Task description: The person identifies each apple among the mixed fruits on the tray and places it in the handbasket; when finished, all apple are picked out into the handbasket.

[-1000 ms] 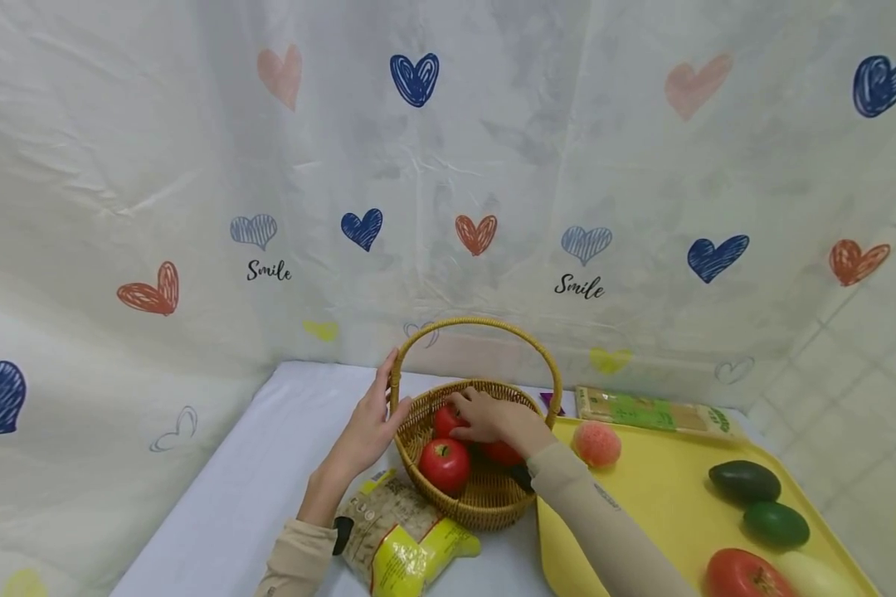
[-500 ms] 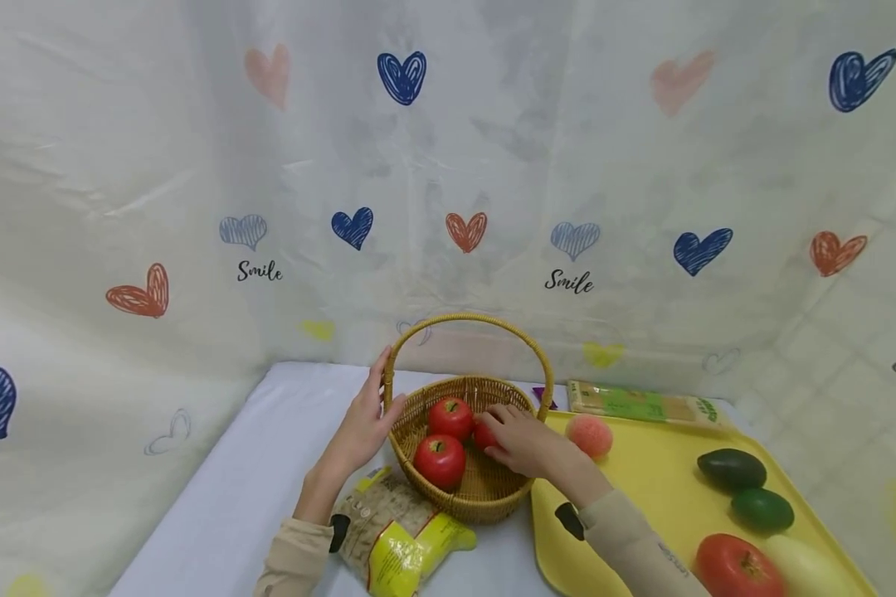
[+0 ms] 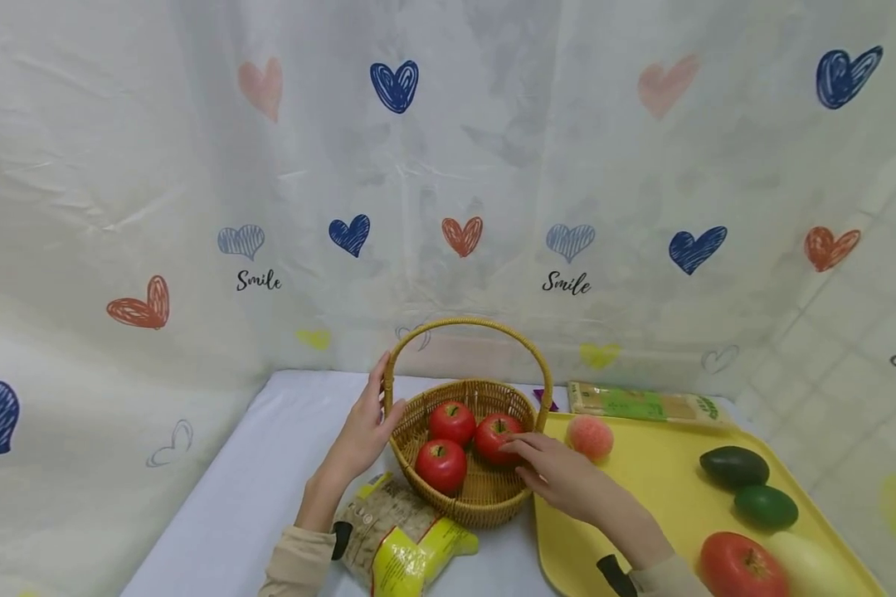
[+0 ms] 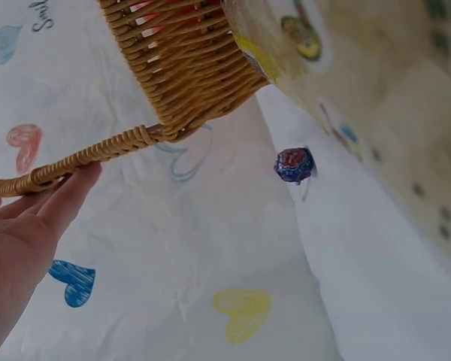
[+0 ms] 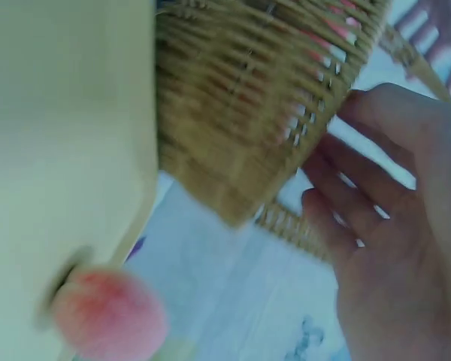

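Observation:
A wicker basket [image 3: 485, 516] with a tall arched handle holds three red apples [image 3: 441, 466]. My left hand [image 3: 362, 427] is at the left base of the handle [image 3: 466, 321]. Its fairly straight fingers touch the handle, and the thumb stands apart on the other side, as the left wrist view shows. At the basket's right rim is my right hand [image 3: 567, 479], its fingers loosely bent and holding nothing. Its fingertips lie over the rim beside the right-hand apple [image 3: 496, 438]; whether they touch that apple I cannot tell.
A yellow tray [image 3: 650, 481] at right bears a peach [image 3: 590, 437], two dark green fruits [image 3: 765, 507], a large tomato [image 3: 742, 565] and a pale vegetable [image 3: 806, 564]. A long package [image 3: 645, 404] lies behind it. A yellow-and-clear bag [image 3: 399, 531] lies before the basket.
My right hand has moved right and back from among the apples to the basket's right rim, exposing the right-hand apple. My left hand has stayed at the handle.

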A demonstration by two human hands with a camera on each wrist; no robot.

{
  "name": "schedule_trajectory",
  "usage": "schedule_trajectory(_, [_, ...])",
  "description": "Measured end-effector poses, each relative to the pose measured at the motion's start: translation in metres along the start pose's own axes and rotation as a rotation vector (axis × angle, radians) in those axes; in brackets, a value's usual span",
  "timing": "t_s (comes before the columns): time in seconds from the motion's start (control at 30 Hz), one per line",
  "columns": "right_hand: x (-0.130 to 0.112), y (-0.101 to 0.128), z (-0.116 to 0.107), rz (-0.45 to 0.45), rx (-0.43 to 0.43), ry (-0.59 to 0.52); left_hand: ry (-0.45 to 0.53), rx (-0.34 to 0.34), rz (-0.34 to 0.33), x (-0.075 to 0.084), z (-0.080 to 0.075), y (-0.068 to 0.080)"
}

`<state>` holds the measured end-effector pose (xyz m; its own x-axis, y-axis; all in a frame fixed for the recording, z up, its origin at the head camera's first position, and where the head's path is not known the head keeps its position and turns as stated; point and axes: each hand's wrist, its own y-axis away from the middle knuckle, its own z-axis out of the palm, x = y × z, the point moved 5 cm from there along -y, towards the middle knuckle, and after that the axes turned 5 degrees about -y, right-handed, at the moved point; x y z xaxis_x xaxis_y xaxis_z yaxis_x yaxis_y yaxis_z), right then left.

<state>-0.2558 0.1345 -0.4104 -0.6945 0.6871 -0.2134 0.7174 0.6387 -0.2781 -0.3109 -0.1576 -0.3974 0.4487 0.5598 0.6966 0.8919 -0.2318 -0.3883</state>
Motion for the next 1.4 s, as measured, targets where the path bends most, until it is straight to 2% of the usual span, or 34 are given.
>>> schedule_trajectory(0.13, [0.009, 0.030, -0.009, 0.029, 0.116, 0.015, -0.001, -0.009, 0.005, 0.001, 0.003, -0.001])
schedule_trajectory(0.3, [0.020, 0.065, -0.006, 0.087, 0.220, 0.053, -0.017, 0.001, 0.012, 0.001, 0.002, 0.000])
schedule_trajectory(0.5, [0.036, 0.096, 0.001, 0.168, 0.293, 0.075, -0.018, 0.002, 0.010, 0.002, 0.000, -0.004])
schedule_trajectory(0.67, [0.054, 0.115, -0.006, 0.215, 0.357, 0.105, -0.031, 0.007, 0.006, 0.001, -0.001, -0.005])
schedule_trajectory(0.97, [0.080, 0.148, -0.012, 0.297, 0.325, 0.141, -0.029, -0.003, -0.050, -0.006, 0.003, 0.004])
schedule_trajectory(1.2, [0.090, 0.174, -0.017, 0.278, 0.334, 0.247, -0.035, -0.004, -0.028, -0.004, 0.004, 0.003])
schedule_trajectory(1.4, [0.101, 0.193, -0.017, 0.295, 0.327, 0.284, -0.052, 0.009, 0.007, -0.002, 0.001, -0.001])
